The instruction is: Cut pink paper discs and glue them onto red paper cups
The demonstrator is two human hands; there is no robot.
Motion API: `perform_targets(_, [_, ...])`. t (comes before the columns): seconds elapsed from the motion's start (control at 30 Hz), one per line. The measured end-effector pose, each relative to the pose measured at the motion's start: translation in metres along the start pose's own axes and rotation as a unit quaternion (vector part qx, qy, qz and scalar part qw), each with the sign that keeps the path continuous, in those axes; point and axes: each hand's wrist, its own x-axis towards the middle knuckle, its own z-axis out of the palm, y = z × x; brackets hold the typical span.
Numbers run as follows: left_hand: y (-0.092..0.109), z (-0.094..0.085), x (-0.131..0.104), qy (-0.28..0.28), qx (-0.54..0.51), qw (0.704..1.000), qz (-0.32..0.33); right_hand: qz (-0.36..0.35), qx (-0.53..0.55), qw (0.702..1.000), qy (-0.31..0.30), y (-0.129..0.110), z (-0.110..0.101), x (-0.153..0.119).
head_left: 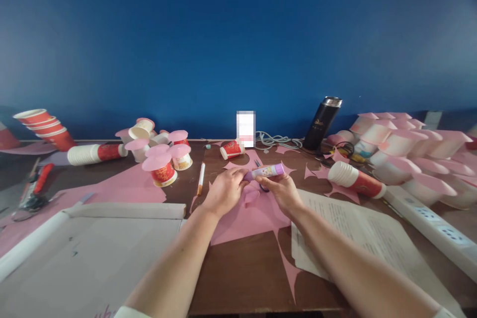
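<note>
A purple-and-white glue stick (266, 172) is held level in front of me, above a sheet of pink paper (242, 221). The fingers of my left hand (229, 189) are closed on its purple left end. Toward the other end, my right hand (285, 191) grips the barrel with thumb and fingers. Beneath the hands, a pair of scissors (264, 188) shows only in part. Just beyond the pink sheet a red paper cup (231, 149) lies on its side. A white-and-orange pen (201, 179) rests left of my left hand.
Cups topped with pink paper (158, 166) stand at left; several more are piled (406, 159) at right. A black thermos (322, 123) leans near the wall. Stacked cups (357, 180), a power strip (432, 228) and printed sheets (343, 233) lie right. A white box lid (93, 258) lies left.
</note>
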Motion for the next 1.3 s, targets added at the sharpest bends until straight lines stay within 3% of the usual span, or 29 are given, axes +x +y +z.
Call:
perform_targets(0.33, [0.005,0.005,0.0,0.014,0.016,1.0,-0.009,-0.004,-0.003,1.0,0.013,0.003,0.005,-0.003])
perform_targets(0.47, [-0.006,0.007,0.0,0.016,-0.02,1.0,-0.01,0.021,-0.021,0.996,0.078,0.004,0.004,0.001])
perform_targets(0.6, [-0.017,0.007,-0.001,0.042,0.027,0.996,-0.079,0.043,0.086,0.977,0.19,0.001,-0.011,0.013])
perform_targets(0.67, [-0.02,0.006,-0.002,0.028,0.078,0.991,-0.106,0.056,0.156,0.958,0.232,0.001,-0.023,0.021])
perform_targets(0.8, [-0.019,0.009,-0.004,-0.026,0.128,0.986,-0.105,0.125,0.228,0.934,0.245,0.002,-0.038,0.03])
perform_targets(0.87, [-0.018,0.01,-0.004,-0.041,0.133,0.985,-0.105,0.153,0.179,0.947,0.217,0.001,-0.039,0.029])
perform_targets(0.97, [-0.018,0.011,-0.005,-0.058,0.143,0.981,-0.116,0.152,-0.058,0.981,0.108,-0.004,-0.032,0.02])
perform_targets(1.03, [-0.018,0.009,-0.005,-0.069,0.15,0.979,-0.123,0.106,-0.263,0.959,0.016,-0.008,-0.025,0.01])
perform_targets(1.1, [-0.017,0.008,-0.005,-0.077,0.157,0.976,-0.13,0.084,-0.381,0.92,-0.033,-0.009,-0.017,0.001])
perform_targets(1.2, [-0.016,0.007,-0.005,-0.077,0.164,0.973,-0.14,0.065,-0.439,0.895,-0.035,-0.003,-0.008,-0.007])
perform_targets(1.3, [-0.014,0.007,-0.005,-0.052,0.157,0.974,-0.152,0.056,-0.416,0.908,-0.002,0.006,-0.005,-0.007])
